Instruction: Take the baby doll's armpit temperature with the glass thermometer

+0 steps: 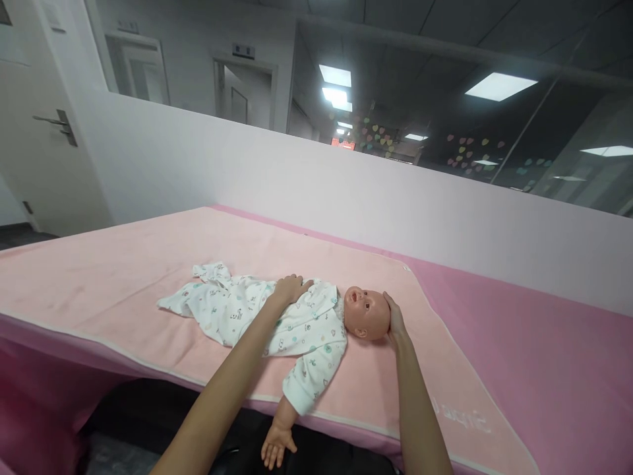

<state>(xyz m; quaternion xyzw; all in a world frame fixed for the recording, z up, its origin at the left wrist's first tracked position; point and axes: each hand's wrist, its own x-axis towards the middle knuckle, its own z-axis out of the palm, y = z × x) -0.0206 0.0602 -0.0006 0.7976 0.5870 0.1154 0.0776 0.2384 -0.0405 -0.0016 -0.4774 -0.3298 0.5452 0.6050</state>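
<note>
A big baby doll of smooth pinkish-brown plastic (304, 330) lies on its back in the lower middle of the frame. It wears a white cloth suit with tiny green and brown pictures (222, 310). Under it is a soft peach-pink blanket with a pale edge (133, 264), and a bright pink cloth (504, 316) shows past it on the right side of the frame.

The left hand (293, 290) is open and rests on the doll's tummy, with nothing pinched in it that I can see. The right hand (395, 318) is open too, bent like a cup against the top of the doll's round, bald head (366, 315). I cannot tell how far its fingers go under.

The doll's bare plastic hand (278, 445) hangs over the blanket's near edge, at the bottom middle of the frame. Below that edge is a dark gap (148, 415). I think this is the risky spot: if the doll is tugged or rolled toward the bottom of the frame, it could slide off. The hanging arm might also get bumped. The plastic head looks slick, so it could slip if the cupped hand is loose. Pushing hard on the tummy could bunch up the suit or wrinkle the blanket.
</note>
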